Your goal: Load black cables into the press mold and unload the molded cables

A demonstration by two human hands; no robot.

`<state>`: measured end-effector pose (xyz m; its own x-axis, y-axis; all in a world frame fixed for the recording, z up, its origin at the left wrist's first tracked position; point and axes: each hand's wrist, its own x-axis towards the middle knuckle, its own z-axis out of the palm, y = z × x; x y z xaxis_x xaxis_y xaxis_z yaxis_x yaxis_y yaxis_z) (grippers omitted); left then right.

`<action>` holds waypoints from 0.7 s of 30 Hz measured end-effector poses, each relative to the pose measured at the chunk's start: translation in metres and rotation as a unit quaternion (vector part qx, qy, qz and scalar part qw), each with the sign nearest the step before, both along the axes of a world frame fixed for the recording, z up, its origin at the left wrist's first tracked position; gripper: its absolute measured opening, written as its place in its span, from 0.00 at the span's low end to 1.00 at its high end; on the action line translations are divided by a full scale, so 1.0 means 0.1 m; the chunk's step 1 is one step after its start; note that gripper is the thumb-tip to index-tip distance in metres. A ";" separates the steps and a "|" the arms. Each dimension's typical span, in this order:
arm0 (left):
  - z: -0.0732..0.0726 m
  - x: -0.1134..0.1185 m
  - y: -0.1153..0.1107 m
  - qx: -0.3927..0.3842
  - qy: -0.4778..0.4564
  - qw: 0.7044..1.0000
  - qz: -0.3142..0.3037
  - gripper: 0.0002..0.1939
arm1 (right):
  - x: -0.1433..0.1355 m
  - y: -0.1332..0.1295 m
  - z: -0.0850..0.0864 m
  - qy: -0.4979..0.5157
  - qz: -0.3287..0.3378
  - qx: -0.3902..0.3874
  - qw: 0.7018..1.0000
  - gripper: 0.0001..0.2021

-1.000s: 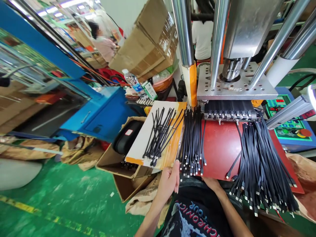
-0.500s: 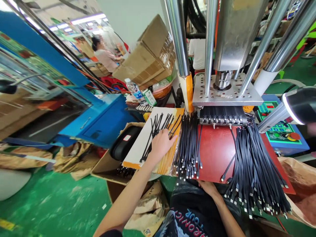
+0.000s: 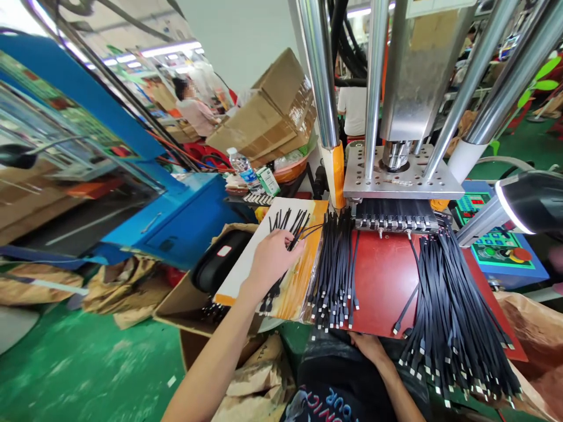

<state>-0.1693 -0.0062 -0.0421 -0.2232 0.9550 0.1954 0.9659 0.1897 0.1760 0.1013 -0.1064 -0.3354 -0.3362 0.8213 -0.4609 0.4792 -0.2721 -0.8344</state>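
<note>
Metal press (image 3: pixel 402 181) above red table (image 3: pixel 382 281). White-and-orange board (image 3: pixel 303 278) at table's left; loose black cables (image 3: pixel 276 288) lie on it. Left hand (image 3: pixel 272 261) over these cables, fingers bent; grip cannot be told. Right hand (image 3: pixel 367 344) at table's front edge; fingers partly hidden, state unclear.

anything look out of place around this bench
Slightly: one black cable end lies on the red board, splayed left of the large cable pile. Behind, the cardboard box looks tilted.
</note>
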 end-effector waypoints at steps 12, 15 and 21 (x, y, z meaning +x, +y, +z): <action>0.94 -0.17 -0.91 0.197 -0.186 0.958 0.090 0.20 | 0.07 0.02 -0.14 -0.044 0.036 -0.014 0.998 0.27; 0.93 -0.26 -0.94 0.183 -0.173 0.962 0.104 0.21 | 0.08 0.02 -0.13 -0.044 0.040 -0.013 0.998 0.29; 0.51 -0.53 -0.47 0.012 -0.062 0.991 0.118 0.19 | 0.07 0.01 -0.11 -0.049 0.040 -0.002 0.998 0.30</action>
<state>-0.2226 -0.0535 0.0088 -0.4634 0.8689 0.1741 0.8658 0.4020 0.2981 0.1082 -0.1055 -0.3464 -0.3535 0.7921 -0.4977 0.5786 -0.2329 -0.7816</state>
